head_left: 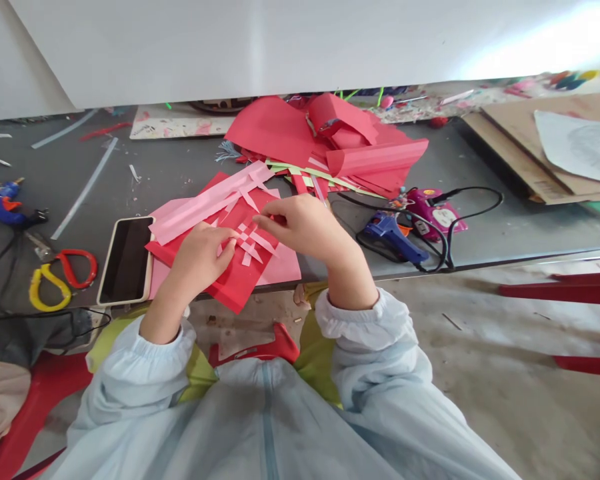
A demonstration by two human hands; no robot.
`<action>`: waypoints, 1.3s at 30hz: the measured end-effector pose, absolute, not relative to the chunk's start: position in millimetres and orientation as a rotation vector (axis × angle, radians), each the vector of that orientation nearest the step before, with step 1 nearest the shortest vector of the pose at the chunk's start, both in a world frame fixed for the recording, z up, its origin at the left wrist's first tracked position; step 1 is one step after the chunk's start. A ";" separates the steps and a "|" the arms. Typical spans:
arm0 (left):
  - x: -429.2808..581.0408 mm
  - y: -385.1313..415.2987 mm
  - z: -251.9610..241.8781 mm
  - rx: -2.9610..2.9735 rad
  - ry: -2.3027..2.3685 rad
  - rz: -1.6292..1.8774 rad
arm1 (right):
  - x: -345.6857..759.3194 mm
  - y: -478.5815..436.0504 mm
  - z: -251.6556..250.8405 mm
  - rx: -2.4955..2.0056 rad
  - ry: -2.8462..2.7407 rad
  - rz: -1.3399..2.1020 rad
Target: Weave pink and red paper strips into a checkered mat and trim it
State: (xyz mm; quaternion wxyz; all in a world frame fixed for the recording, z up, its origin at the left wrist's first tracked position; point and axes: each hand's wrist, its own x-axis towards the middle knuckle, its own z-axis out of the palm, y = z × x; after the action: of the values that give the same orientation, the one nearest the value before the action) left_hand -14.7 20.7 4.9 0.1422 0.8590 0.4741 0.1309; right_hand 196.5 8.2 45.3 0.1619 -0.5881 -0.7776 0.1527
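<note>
Small pink paper strips (251, 248) cross each other in a woven piece above a sheet of red paper (235, 290). My left hand (200, 255) is closed, thumb and forefinger pinching the left edge of the woven strips. From the right, my right hand (303, 228) bends over the same piece, its fingertips closed at the end of a pink strip. Just beyond lies a folded length of pink paper (200, 207) with cut strips beside it. Under the red sheet, more pink paper (287, 263) shows at the table edge.
Left of the papers lie a phone (126, 260), scissors (50, 288) and a blue glue gun (3, 203). Red paper (275, 130) is heaped behind. Another glue gun (395, 237) with cables sits right, near a magenta device (433, 213). Cardboard (520, 153) is stacked far right.
</note>
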 end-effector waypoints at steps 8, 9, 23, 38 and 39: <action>-10.7 21.2 18.7 2.556 1.359 0.297 | 201.0 19.1 34.4 -1.900 -2.315 0.521; -7.9 21.4 25.3 2.558 1.370 0.314 | 204.4 19.7 35.4 -1.859 -2.273 0.510; 154.8 158.2 88.7 2.582 1.354 -0.083 | 260.4 6.3 56.1 -1.884 -2.180 0.644; 242.7 262.9 45.4 2.222 1.444 0.244 | 291.5 4.2 60.7 -1.988 -2.036 0.826; 243.4 266.7 45.6 2.178 1.458 0.302 | 292.1 4.2 60.4 -1.986 -2.035 0.827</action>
State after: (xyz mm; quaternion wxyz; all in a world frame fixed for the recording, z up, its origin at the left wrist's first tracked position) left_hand 243.4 266.7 45.6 0.2487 0.7996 0.5353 0.1108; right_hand 292.1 4.2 60.4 0.0901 -0.6678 -0.6845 0.2780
